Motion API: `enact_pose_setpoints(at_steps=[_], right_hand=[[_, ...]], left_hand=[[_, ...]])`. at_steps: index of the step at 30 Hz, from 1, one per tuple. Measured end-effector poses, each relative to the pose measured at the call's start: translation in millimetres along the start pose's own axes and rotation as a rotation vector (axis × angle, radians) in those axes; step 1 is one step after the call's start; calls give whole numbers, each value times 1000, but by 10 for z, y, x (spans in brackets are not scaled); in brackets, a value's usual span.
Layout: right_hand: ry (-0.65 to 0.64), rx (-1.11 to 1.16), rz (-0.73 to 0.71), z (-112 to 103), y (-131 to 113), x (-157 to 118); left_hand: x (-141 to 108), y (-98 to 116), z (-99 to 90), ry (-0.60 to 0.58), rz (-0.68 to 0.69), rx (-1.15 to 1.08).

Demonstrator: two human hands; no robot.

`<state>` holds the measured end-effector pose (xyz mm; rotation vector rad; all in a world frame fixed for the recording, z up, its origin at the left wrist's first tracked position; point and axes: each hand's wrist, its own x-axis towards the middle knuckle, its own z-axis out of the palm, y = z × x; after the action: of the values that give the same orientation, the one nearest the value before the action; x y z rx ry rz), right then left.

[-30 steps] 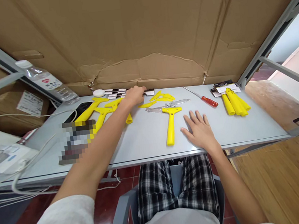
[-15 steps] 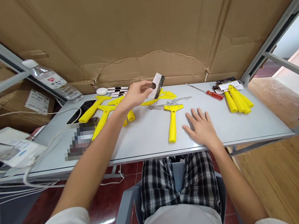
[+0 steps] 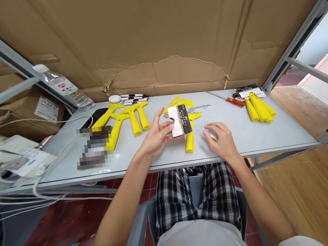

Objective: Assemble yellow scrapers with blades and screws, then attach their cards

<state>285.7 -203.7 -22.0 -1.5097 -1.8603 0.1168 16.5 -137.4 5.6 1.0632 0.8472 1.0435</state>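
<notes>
Between its thumb and fingers, my left hand (image 3: 157,137) holds a white and black cardboard packaging card (image 3: 179,120) with a round notch. The card hangs over the table and hides part of a yellow scraper handle (image 3: 189,142). To the right of that handle, my right hand (image 3: 221,139) is raised a little with its fingers curled and apart, nothing seen in it. Metal blades (image 3: 199,108) and further yellow plastic parts (image 3: 181,100) lie behind the card. Several yellow scraper handles (image 3: 134,122) lie to the left of my left hand.
A red-handled screwdriver (image 3: 235,102) and a pile of yellow handles with cards (image 3: 258,108) lie on the right. More cards (image 3: 134,98) are stacked at the back. On the left are a phone (image 3: 96,118), a leaning water bottle (image 3: 67,88), cables and a power strip (image 3: 27,160).
My left hand has brought the card from the back of the table toward me, in front of the yellow handle. My right hand has lifted from lying flat and curled its fingers.
</notes>
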Motion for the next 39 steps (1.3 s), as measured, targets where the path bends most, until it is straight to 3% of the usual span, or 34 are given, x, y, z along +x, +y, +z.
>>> enact_pose_setpoints(at_steps=[6,12,16,19,22,29,39], right_hand=[[28,406,93,22,-300,-39],[9,679,299,59,-193,20],[-82,799,340,68,-96,64],[-122,813,327,52,-57,109],[-164,803,311,20,-49,161],[-285,839,284,7,-117,254],[-483,727,174,-49,-208,258]], left_hand=[[-107,-274,313,112,32,-82],[-160,-330,386,126,72,28],[-189,-261,323,69,69,165],[-189,-213,241,97,87,264],[-184,-170,147,175,169,345],[-242,-114,-93,185,343,477],[-434,-94,-307,131,342,554]])
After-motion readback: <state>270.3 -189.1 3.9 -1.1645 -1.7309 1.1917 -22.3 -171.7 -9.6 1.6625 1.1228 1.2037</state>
